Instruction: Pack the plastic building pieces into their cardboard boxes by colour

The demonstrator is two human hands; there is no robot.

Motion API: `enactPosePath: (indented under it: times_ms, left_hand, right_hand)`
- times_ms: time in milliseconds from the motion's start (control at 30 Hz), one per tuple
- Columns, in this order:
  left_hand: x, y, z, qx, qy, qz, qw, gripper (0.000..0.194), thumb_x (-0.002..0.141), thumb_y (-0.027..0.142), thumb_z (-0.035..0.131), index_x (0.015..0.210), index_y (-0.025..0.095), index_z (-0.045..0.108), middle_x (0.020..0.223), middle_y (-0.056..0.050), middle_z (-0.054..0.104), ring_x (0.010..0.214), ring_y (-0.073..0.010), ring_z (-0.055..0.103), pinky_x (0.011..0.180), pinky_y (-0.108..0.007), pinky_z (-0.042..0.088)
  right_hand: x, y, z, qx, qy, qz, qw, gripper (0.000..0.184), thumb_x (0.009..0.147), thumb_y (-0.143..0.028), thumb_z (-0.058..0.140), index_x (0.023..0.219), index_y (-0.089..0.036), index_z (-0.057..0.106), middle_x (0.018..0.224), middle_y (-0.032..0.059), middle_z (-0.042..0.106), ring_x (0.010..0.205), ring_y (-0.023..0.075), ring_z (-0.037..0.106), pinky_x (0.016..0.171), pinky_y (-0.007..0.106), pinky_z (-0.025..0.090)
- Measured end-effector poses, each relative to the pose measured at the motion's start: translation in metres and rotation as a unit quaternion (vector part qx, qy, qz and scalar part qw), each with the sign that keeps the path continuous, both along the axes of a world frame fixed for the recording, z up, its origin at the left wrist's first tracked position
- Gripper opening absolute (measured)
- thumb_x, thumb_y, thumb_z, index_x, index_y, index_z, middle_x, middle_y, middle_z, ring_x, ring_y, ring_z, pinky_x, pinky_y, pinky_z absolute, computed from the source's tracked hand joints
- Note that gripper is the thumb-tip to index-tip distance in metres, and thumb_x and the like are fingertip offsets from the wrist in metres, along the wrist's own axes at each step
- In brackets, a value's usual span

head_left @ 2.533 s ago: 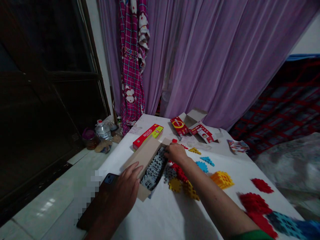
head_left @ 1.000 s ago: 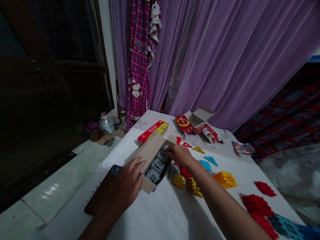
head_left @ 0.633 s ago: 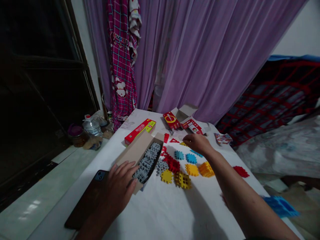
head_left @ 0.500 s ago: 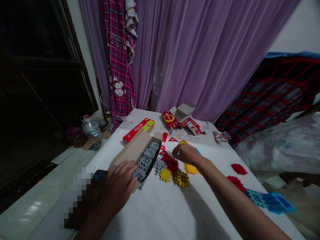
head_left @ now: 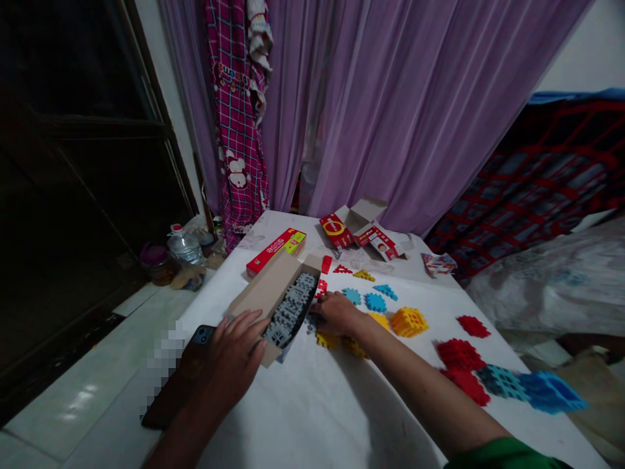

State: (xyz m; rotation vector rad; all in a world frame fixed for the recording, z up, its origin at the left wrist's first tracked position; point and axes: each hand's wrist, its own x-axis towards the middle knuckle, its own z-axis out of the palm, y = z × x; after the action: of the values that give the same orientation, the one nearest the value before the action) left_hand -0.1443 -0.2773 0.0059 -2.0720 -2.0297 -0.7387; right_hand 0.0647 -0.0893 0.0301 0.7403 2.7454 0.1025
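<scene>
An open cardboard box lies on the white table with grey waffle-shaped plastic tiles packed inside. My left hand rests flat on the box's near end, fingers spread. My right hand lies beside the box's right edge, fingers curled down over loose tiles; what they grip is hidden. Yellow tiles peek out under it. Blue tiles, an orange-yellow stack and red tiles lie to the right.
A dark phone lies under my left wrist near the table's left edge. A long red-green box and opened red cartons sit at the far end. Purple curtains hang behind. A water bottle and jars stand on the floor at left.
My right hand went out to the far tiles, then came back left and now rests against the box's right edge. My left hand stayed on the box. The camera view shifted.
</scene>
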Motion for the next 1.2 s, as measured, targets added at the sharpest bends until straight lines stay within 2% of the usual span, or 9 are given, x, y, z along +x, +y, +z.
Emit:
enactPosePath:
  times_ms: [233,467,567,700,800,900,1067,1200]
  left_hand:
    - [-0.004,-0.002,0.004,0.013,-0.006,0.000,1.000,0.036,0.094,0.023,0.039,0.122,0.025,0.060,0.131,-0.007,0.062,0.123,-0.0221,0.054,0.109,-0.048,0.035]
    - [0.000,-0.002,0.003,0.003,-0.002,-0.013,1.000,0.038,0.093,0.019,0.038,0.123,0.025,0.060,0.132,-0.006,0.062,0.124,-0.0213,0.053,0.112,-0.048,0.032]
    - [0.006,0.000,0.012,-0.001,0.002,-0.018,1.000,0.034,0.093,0.023,0.043,0.119,0.026,0.063,0.131,-0.006,0.062,0.126,-0.0242,0.051,0.113,-0.052,0.029]
    - [0.015,0.006,0.030,-0.010,0.018,-0.051,0.998,0.024,0.089,0.037,0.055,0.106,0.030,0.070,0.135,-0.006,0.059,0.134,-0.0328,0.042,0.111,-0.065,0.021]
    - [0.018,0.013,0.035,-0.015,0.037,-0.090,0.995,0.024,0.088,0.044,0.058,0.101,0.030,0.073,0.139,-0.009,0.056,0.137,-0.0363,0.038,0.110,-0.069,0.018]
    - [0.017,0.019,0.032,-0.016,0.049,-0.109,0.993,0.028,0.089,0.046,0.056,0.099,0.029,0.075,0.140,-0.011,0.055,0.137,-0.0372,0.039,0.109,-0.071,0.017]
    - [0.016,0.025,0.022,-0.008,0.050,-0.107,0.993,0.029,0.091,0.046,0.053,0.096,0.029,0.075,0.137,-0.010,0.058,0.137,-0.0357,0.039,0.111,-0.070,0.015]
    - [0.017,0.029,0.019,-0.013,0.051,-0.096,0.994,0.030,0.091,0.045,0.052,0.094,0.027,0.076,0.137,-0.010,0.058,0.138,-0.0352,0.038,0.112,-0.070,0.014]
  right_hand:
    - [-0.007,-0.003,-0.002,0.054,-0.040,0.029,0.997,0.036,0.082,-0.033,0.060,0.113,-0.014,0.065,0.100,0.0169,0.071,0.095,0.0282,0.066,0.084,0.036,0.048]
    - [-0.002,0.002,-0.008,0.035,-0.026,0.026,0.999,0.041,0.079,-0.034,0.064,0.116,-0.016,0.063,0.103,0.0168,0.071,0.098,0.0297,0.065,0.083,0.037,0.047]
    - [-0.001,0.005,-0.010,0.034,-0.023,0.036,0.998,0.040,0.080,-0.030,0.063,0.117,-0.015,0.062,0.100,0.0171,0.071,0.095,0.0297,0.066,0.081,0.037,0.047]
    - [0.001,0.005,-0.009,0.037,-0.013,0.056,0.998,0.042,0.080,-0.032,0.063,0.119,-0.016,0.062,0.101,0.0160,0.070,0.096,0.0292,0.065,0.083,0.037,0.046]
    - [0.004,0.002,-0.003,0.029,-0.009,0.053,0.998,0.042,0.080,-0.032,0.063,0.119,-0.018,0.061,0.103,0.0147,0.070,0.098,0.0278,0.064,0.085,0.037,0.044]
    - [0.007,-0.001,0.005,0.026,-0.011,0.044,0.999,0.040,0.081,-0.032,0.063,0.118,-0.018,0.061,0.104,0.0150,0.070,0.099,0.0283,0.063,0.085,0.037,0.044]
    - [0.015,0.000,0.020,0.000,0.034,0.034,0.999,0.038,0.080,-0.027,0.063,0.117,-0.021,0.062,0.105,0.0118,0.070,0.098,0.0268,0.063,0.085,0.035,0.043]
    - [0.019,0.000,0.042,-0.010,0.061,0.018,0.998,0.039,0.079,-0.025,0.062,0.118,-0.021,0.062,0.099,0.0104,0.070,0.094,0.0257,0.063,0.083,0.034,0.043]
